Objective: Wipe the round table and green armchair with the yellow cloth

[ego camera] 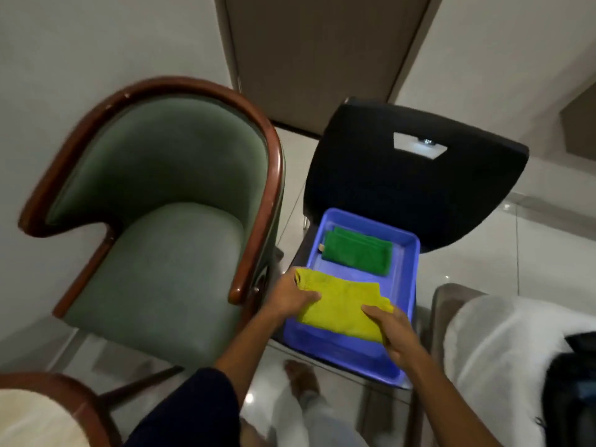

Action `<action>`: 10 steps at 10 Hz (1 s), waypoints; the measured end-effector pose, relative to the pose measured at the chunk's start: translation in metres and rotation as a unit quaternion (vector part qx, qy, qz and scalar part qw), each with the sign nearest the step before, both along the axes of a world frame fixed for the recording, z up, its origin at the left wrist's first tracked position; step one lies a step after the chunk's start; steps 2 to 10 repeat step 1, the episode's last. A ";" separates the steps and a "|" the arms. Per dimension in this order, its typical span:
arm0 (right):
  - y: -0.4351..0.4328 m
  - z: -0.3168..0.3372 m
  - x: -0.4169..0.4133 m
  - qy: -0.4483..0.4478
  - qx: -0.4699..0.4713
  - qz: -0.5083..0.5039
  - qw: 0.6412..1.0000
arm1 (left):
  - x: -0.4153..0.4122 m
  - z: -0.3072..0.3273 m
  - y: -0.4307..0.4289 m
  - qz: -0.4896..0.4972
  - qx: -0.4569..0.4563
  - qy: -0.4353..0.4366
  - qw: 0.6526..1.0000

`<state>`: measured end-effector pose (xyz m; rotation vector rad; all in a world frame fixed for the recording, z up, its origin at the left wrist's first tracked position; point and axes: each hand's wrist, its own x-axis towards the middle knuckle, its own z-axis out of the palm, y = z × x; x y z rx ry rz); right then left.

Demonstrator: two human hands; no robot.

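The yellow cloth lies folded over the near half of a blue tray. My left hand grips its left edge, fingers curled over the fabric. My right hand rests on its right edge with fingers closed on the cloth. The green armchair, with a dark wooden frame, stands to the left of the tray. A curved wooden rim of the round table shows at the bottom left corner.
The tray sits on the seat of a black plastic chair and also holds a folded green cloth. A white cushioned seat with a black bag is at right. A door stands behind.
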<state>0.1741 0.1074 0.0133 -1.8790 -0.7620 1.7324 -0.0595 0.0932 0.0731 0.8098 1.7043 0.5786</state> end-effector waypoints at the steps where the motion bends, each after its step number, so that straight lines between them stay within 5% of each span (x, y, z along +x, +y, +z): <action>1: -0.002 -0.023 0.025 -0.162 -0.032 0.046 0.985 | 0.012 -0.023 -0.001 -0.039 0.004 0.081 0.996; 10: -0.002 -0.023 0.025 -0.162 -0.032 0.046 0.985 | 0.012 -0.023 -0.001 -0.039 0.004 0.081 0.996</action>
